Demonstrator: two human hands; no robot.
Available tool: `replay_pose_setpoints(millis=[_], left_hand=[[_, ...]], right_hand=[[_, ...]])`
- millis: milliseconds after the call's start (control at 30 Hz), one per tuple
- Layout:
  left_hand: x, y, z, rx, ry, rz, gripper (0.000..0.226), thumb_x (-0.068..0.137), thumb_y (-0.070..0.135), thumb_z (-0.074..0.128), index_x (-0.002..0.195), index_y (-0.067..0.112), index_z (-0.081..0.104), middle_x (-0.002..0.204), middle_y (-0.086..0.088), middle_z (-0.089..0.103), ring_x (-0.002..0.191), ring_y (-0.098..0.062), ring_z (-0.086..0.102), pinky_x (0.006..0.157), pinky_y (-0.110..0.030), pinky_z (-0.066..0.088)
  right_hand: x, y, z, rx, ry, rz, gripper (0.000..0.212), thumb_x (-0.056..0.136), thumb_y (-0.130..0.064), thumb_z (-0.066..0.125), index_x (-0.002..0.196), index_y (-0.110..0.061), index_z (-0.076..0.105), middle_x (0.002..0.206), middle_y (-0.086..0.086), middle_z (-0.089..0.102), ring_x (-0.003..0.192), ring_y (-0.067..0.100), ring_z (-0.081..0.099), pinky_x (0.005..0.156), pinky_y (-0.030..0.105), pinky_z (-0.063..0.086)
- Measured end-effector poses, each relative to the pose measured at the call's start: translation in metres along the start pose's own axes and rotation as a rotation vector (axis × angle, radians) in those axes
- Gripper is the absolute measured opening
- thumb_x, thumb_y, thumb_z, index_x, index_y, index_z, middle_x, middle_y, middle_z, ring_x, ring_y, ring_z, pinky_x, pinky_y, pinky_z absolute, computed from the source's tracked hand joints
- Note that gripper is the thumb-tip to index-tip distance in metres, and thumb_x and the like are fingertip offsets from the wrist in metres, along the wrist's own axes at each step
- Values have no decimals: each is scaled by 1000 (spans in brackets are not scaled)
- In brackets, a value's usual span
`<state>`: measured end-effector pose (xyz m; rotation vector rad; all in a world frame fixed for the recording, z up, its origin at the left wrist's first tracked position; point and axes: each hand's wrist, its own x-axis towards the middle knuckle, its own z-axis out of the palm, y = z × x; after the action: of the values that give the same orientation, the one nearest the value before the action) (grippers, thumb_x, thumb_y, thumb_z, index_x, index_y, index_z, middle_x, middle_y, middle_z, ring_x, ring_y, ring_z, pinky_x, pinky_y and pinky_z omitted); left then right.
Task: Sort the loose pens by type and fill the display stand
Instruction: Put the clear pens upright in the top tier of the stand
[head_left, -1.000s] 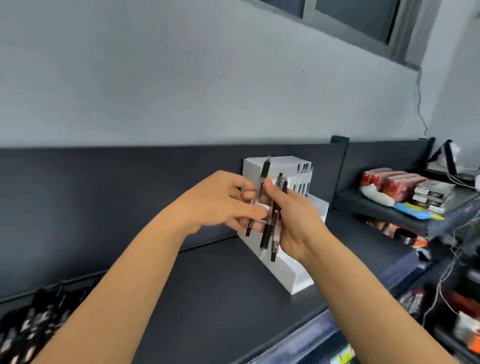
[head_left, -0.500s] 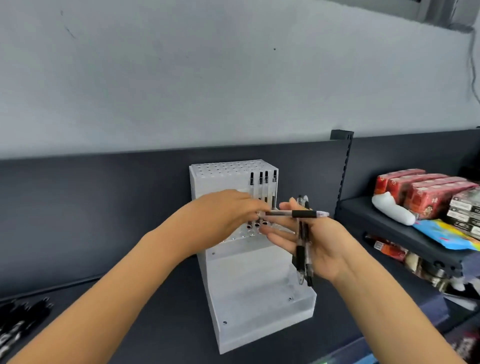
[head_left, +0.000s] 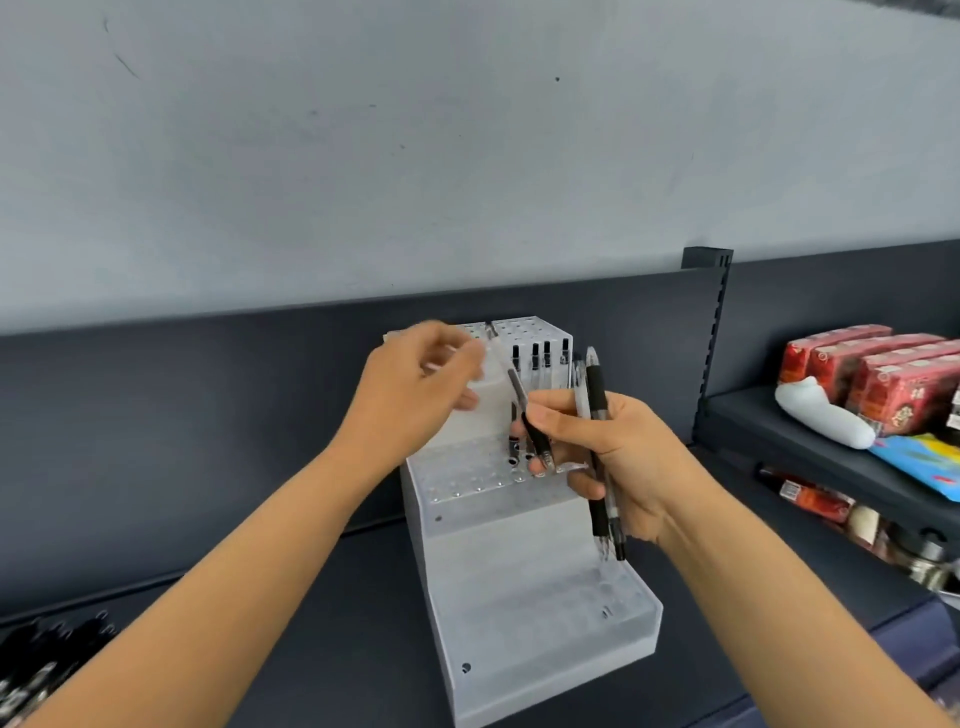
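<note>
A white stepped display stand (head_left: 524, 566) with rows of holes stands on the dark shelf. Several black pens (head_left: 540, 358) stand upright in its top tier at the right. My left hand (head_left: 415, 389), blurred, holds the upper end of a clear pen with a black grip (head_left: 519, 400); the pen slants down with its tip over the holes of the middle tier. My right hand (head_left: 613, 457) grips a small bundle of pens (head_left: 597, 447) held upright, and its thumb touches the slanted pen.
A heap of loose black pens (head_left: 41, 660) lies at the far left of the shelf. Red boxes (head_left: 872, 374), a white packet (head_left: 821, 421) and other goods fill the lower shelf on the right, past a slotted upright (head_left: 714, 332).
The pen lay flat between both hands half a second ago; now it is tilted tip-down over the middle tier. My left hand has risen to the pen's top end. The view moved closer to the stand.
</note>
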<state>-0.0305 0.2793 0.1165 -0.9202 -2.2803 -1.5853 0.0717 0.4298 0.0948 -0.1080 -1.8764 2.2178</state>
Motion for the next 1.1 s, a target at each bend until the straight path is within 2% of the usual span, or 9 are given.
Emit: replay_pose_setpoints(millis=[100, 233, 333, 433, 567, 800, 967, 1033, 1100], left_hand=[[0, 0, 9, -131, -183, -115, 24, 83, 29, 73, 92, 7, 72, 76, -9, 74, 68, -21, 73, 71, -32, 60], [8, -8, 12, -277, -86, -130, 10, 88, 10, 68, 94, 2, 70, 81, -15, 71, 67, -17, 70, 66, -24, 59], [19, -20, 13, -171, 28, -12, 9, 89, 9, 66, 97, 7, 70, 82, -9, 72, 72, -14, 70, 71, -26, 60], [21, -33, 19, -73, 22, 23, 9, 88, 13, 69, 96, 10, 71, 82, -4, 72, 75, -15, 71, 76, -33, 60], [22, -45, 29, 11, -1, 21, 7, 86, 18, 71, 90, 13, 70, 80, -3, 72, 76, -15, 71, 79, -39, 59], [20, -48, 39, 349, -130, 23, 24, 88, 30, 68, 88, 6, 72, 79, -7, 71, 71, -20, 66, 71, -32, 55], [19, -44, 39, 618, -188, 21, 42, 89, 40, 66, 66, 4, 64, 55, -6, 57, 51, -22, 52, 54, -29, 46], [14, -36, 31, 720, -158, 40, 46, 85, 49, 66, 64, 8, 63, 57, -2, 59, 55, -21, 58, 58, -30, 51], [3, -22, 23, 572, -164, 67, 43, 82, 56, 64, 70, 15, 68, 65, 2, 67, 62, -12, 63, 63, -28, 55]], right_hand=[[6, 10, 9, -66, 61, -64, 10, 81, -11, 71, 92, -12, 71, 85, 13, 74, 55, 20, 66, 31, 16, 27], [15, 19, 11, -142, 210, -67, 15, 84, -25, 71, 89, -11, 69, 79, 4, 73, 57, 18, 67, 33, 17, 27], [21, 26, 1, -14, 289, 32, 37, 95, -42, 52, 88, -7, 63, 67, 3, 59, 47, 18, 51, 34, 17, 24], [22, 29, -5, 192, 280, 43, 26, 98, -26, 38, 89, -8, 55, 67, 5, 50, 43, 16, 40, 34, 18, 22], [20, 30, -7, 195, 269, -6, 21, 96, -13, 36, 101, -6, 56, 68, 6, 50, 45, 15, 37, 35, 21, 22], [15, 31, -8, 170, 246, -58, 25, 101, -14, 41, 116, -4, 58, 71, 5, 60, 50, 16, 45, 38, 22, 33], [12, 34, -6, 179, 192, -65, 25, 98, -16, 49, 119, -7, 59, 87, 7, 71, 62, 17, 64, 58, 26, 56], [10, 34, -6, 227, 173, -50, 23, 97, -14, 51, 117, -7, 61, 95, 9, 73, 75, 22, 70, 68, 32, 60], [10, 32, -6, 253, 169, -41, 24, 96, -14, 53, 116, -7, 62, 101, 9, 73, 89, 24, 71, 77, 38, 60]])
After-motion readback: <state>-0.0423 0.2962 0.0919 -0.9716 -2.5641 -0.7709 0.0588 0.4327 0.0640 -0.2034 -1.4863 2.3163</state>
